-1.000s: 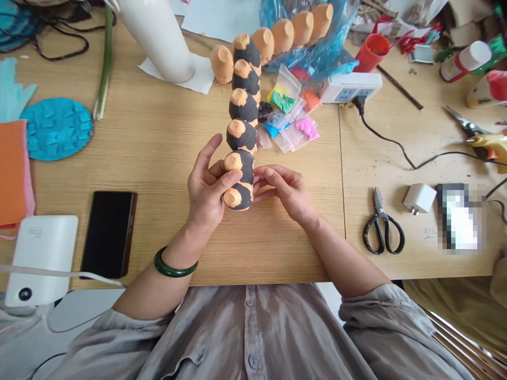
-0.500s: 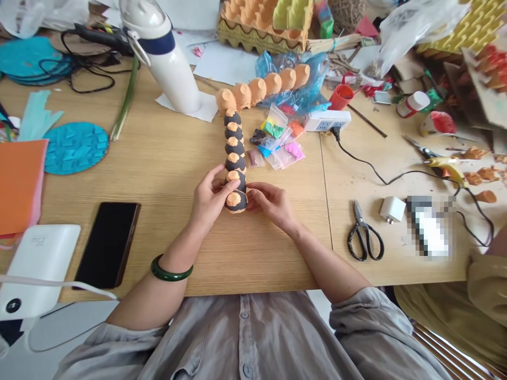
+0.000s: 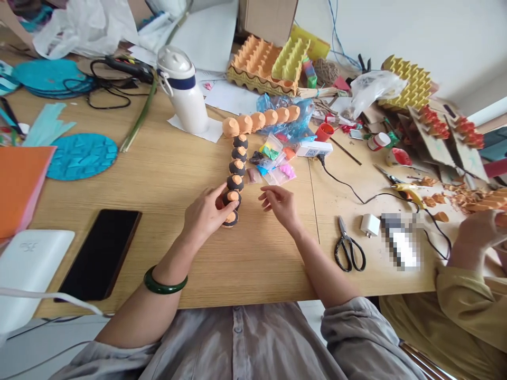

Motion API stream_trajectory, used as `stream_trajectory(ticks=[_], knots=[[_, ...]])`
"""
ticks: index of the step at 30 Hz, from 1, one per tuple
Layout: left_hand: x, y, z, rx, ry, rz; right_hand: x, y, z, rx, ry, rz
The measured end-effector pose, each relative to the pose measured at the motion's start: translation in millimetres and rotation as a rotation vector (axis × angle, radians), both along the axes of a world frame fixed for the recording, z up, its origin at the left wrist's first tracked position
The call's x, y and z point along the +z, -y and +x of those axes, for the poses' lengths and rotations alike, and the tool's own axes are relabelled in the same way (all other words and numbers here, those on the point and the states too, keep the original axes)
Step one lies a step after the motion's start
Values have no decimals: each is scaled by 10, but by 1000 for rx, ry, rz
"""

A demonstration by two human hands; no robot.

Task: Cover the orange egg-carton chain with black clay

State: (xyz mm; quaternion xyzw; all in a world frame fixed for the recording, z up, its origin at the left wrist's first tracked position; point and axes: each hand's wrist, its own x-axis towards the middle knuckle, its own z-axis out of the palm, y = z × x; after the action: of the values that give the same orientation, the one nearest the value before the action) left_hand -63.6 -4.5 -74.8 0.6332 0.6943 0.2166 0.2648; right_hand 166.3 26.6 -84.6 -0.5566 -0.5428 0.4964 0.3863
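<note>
Down the middle of the table runs a strip of egg-carton cups (image 3: 236,168), black with orange tops. My left hand (image 3: 206,211) grips its near end between thumb and fingers. Slightly to the right of the strip, my right hand (image 3: 280,207) is off it, fingers curled loosely with nothing visible in them. At the strip's far end, a plain orange row of egg-carton cups (image 3: 258,121) slants away to the right. Small bags of coloured clay (image 3: 273,158) lie right of the black strip.
A white flask (image 3: 186,95) stands behind, left of the rows. Scissors (image 3: 349,245), a white charger (image 3: 370,225) and a power strip (image 3: 314,149) are at the right. A black phone (image 3: 101,253) lies left. At the far right is another person's hand (image 3: 477,232).
My right hand has come away from the near end of the black strip, moving right. My left hand still grips it, and the near end has shifted slightly left. The view has tilted up.
</note>
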Motion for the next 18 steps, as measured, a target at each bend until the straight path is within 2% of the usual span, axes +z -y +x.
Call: stream_trajectory(ticks=[2, 4, 6, 8, 10, 12, 14, 16, 18], knots=[[17, 28, 8, -13, -70, 34, 71, -140, 71, -48, 287, 153], [22, 43, 8, -22, -77, 55, 120, -290, 104, -78, 464, 268], [14, 41, 6, -2, -46, 77, 122, -442, 97, -33, 783, 419], [-5, 24, 10, 57, 9, 150, 74, -593, 71, 27, 1015, 472], [-30, 3, 26, 99, 105, 295, 7, -732, 55, 63, 1110, 495], [-47, -9, 57, 82, 203, 473, -40, -832, 64, 75, 1076, 536], [-40, 0, 96, 28, 248, 616, -41, -853, 89, 10, 945, 599], [-8, 30, 140, -37, 245, 701, 0, -760, 110, -122, 752, 660], [34, 72, 186, -110, 244, 765, 62, -551, 107, -240, 513, 648]])
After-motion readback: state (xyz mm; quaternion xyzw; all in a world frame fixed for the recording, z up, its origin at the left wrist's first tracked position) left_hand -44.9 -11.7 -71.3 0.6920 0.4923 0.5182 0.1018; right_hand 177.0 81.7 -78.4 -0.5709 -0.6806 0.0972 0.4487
